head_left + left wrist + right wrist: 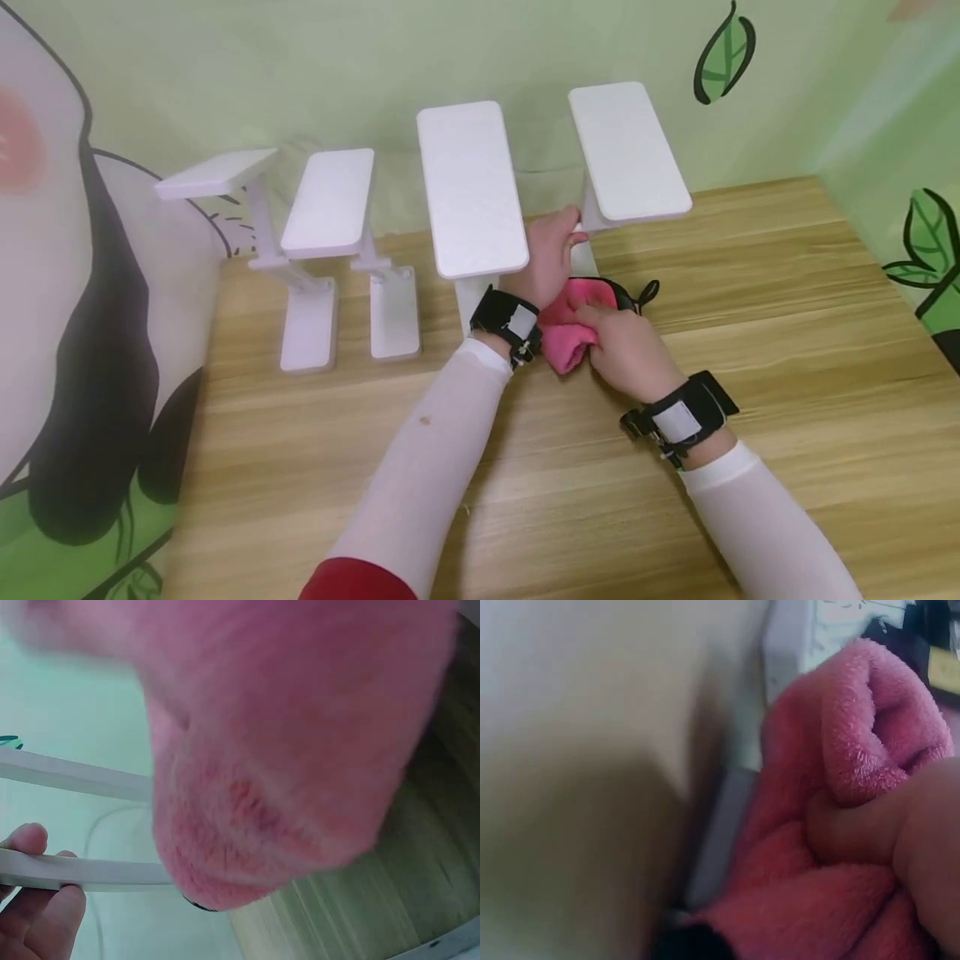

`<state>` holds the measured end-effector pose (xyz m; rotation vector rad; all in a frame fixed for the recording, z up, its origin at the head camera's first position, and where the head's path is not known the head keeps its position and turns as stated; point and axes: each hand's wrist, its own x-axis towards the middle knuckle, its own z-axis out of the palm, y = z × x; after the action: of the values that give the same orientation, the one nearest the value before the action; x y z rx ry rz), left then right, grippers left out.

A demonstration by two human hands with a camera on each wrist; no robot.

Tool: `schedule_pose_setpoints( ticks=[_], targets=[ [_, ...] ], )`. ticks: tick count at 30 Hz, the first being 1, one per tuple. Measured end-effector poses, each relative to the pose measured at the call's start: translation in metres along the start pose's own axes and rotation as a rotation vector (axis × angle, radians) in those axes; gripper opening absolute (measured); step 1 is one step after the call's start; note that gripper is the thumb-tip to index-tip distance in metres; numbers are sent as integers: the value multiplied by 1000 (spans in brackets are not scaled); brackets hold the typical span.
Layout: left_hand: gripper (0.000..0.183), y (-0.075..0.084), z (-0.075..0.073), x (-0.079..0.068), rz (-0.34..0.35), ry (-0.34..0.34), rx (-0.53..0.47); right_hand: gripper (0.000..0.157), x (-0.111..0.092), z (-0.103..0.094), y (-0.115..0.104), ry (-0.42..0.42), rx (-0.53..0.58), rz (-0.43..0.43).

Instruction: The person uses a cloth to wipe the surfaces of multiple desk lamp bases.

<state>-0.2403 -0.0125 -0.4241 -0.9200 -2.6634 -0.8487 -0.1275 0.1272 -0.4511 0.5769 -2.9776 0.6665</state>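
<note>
In the head view my left hand (546, 260) holds the rightmost white folding stand (630, 154) just under its tilted top plate. The left wrist view shows its fingers (56, 922) pinching a thin white bar (120, 874). My right hand (636, 354) grips a fluffy pink cloth (566, 346) with a black edge and a small black loop, against the lower part of that stand. Up close in the right wrist view, the thumb presses into folds of the pink cloth (810, 900). The cloth hides most of the stand's base.
Three similar white stands, a large-plated one (472, 187), a middle one (330, 200) and a leftmost one (307, 325), stand in a row to the left. The wooden table (787, 333) meets a green wall (525, 50) with leaf and panda pictures.
</note>
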Motion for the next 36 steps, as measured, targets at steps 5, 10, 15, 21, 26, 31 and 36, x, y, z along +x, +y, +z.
schedule_pose_setpoints(
  ticks=[5, 10, 15, 21, 26, 31, 36],
  targets=[
    [18, 3, -1, 0, -2, 15, -4, 27, 39, -7, 18, -79, 20, 22],
    [11, 5, 1, -1, -31, -11, -22, 12, 67, -3, 33, -75, 31, 112],
    [17, 2, 1, -1, -35, -3, -15, 21, 52, 2, 22, -44, -11, 83],
    [22, -1, 1, 0, 8, 23, -14, 40, 4, 4, 0, 34, 12, 15],
    [22, -1, 0, 0, 17, 31, -6, 39, -8, 1, -5, 26, 17, 0],
    [25, -1, 1, -1, 15, 29, -13, 37, 17, -4, 9, -43, 18, 37],
    [18, 0, 1, -1, -10, 16, -27, 25, 56, -4, 24, -72, 17, 125]
  ],
)
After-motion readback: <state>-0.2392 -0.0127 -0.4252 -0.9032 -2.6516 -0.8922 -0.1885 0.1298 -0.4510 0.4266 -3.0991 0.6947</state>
